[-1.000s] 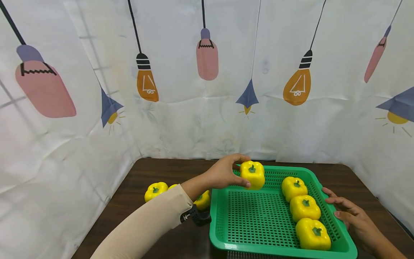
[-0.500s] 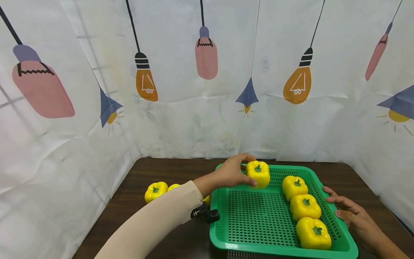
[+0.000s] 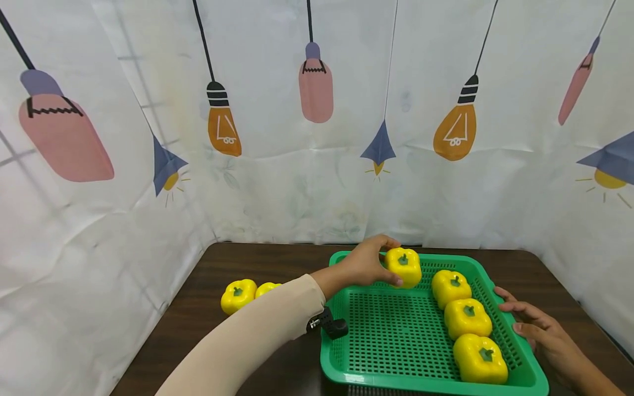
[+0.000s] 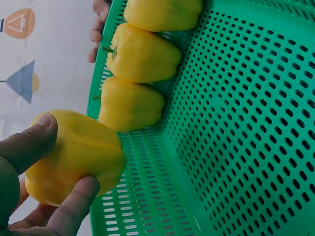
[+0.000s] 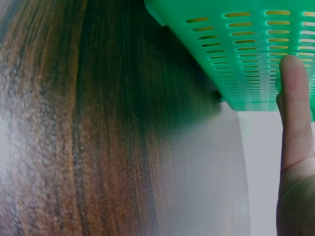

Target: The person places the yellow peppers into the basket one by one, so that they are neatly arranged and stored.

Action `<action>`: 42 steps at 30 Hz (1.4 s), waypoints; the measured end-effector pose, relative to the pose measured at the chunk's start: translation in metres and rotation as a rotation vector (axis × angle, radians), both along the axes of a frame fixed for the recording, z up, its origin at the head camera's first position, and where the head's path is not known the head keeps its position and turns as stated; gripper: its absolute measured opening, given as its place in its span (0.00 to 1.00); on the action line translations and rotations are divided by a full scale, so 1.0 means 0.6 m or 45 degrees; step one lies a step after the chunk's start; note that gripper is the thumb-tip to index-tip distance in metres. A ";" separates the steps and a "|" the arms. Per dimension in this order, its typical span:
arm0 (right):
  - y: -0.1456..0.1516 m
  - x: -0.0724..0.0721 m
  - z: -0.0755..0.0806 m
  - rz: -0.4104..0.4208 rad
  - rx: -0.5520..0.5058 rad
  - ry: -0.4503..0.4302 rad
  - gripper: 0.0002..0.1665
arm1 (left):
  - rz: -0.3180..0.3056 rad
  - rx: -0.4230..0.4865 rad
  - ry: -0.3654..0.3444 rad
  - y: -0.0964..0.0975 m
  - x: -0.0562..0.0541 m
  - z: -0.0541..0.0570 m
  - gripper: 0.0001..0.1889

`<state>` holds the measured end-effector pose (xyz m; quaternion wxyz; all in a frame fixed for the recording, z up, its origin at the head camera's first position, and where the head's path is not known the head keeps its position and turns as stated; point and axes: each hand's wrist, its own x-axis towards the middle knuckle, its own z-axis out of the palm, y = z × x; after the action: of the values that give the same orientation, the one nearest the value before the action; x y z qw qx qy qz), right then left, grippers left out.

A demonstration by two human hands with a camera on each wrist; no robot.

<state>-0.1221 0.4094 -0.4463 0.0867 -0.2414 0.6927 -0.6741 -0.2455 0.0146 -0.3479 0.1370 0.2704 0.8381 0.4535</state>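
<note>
My left hand (image 3: 367,264) holds a yellow bell pepper (image 3: 405,269) with a green stem, gripped between thumb and fingers above the back part of a green perforated basket (image 3: 386,335). In the left wrist view, the thumb lies on one side of this bell pepper (image 4: 93,147) and the fingertips on the other. A row of 3 more yellow bell peppers (image 3: 468,318) lies along the basket's right wall. Outside that wall is my right hand (image 3: 547,333), its extended fingers at the rim. The right wrist view shows a straight digit against the outer basket wall (image 5: 246,64).
A dark wood-grain table (image 3: 198,335) carries the basket. Left of the basket lie yellow bell peppers (image 3: 238,297), partly hidden behind the left sleeve (image 3: 257,330). A white curtain (image 3: 297,203) printed with lamps encloses the back and sides.
My left hand has moved to the right with the bell pepper, from the basket's back left further in over it. The right hand has stayed at the rim.
</note>
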 end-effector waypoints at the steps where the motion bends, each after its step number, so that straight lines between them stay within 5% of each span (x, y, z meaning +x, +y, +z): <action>1: 0.000 0.000 0.001 -0.009 0.017 0.007 0.26 | 0.000 -0.003 0.000 0.002 -0.001 -0.001 0.41; 8: 0.000 0.003 0.004 -0.084 0.176 0.067 0.25 | 0.018 -0.048 -0.015 0.014 -0.007 -0.004 0.41; 21: 0.003 0.000 -0.004 0.031 -0.003 0.025 0.27 | 0.083 -0.139 0.033 0.052 -0.006 -0.019 0.40; 29: 0.000 0.004 0.001 -0.104 0.190 0.063 0.24 | 0.106 -0.148 0.042 0.066 0.006 -0.029 0.39; 42: -0.001 -0.002 -0.005 -0.072 0.098 0.093 0.26 | 0.146 -0.181 0.052 0.082 0.019 -0.058 0.39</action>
<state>-0.1232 0.4089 -0.4495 0.0515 -0.2429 0.7274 -0.6398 -0.2343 0.0636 -0.3825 0.1125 0.2206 0.8850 0.3943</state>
